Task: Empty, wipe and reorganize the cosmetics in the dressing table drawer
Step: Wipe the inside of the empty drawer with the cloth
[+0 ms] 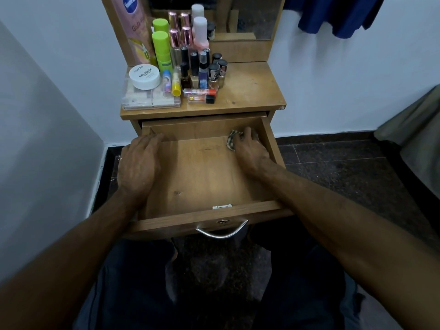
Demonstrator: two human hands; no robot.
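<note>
**Wiping the far corner under a crowded top**

The pulled-out wooden drawer [204, 177] of the dressing table holds no cosmetics. The left hand [139, 163] rests on its left wall, fingers relaxed and flat. The right hand [250, 148] presses a small patterned cloth [232, 140] into the far right corner. Beyond, the cluster of nail-polish bottles [204, 70] and two tubes lying flat [201, 95] crowd the tabletop; a hard jolt to the drawer could topple or roll them.
</note>
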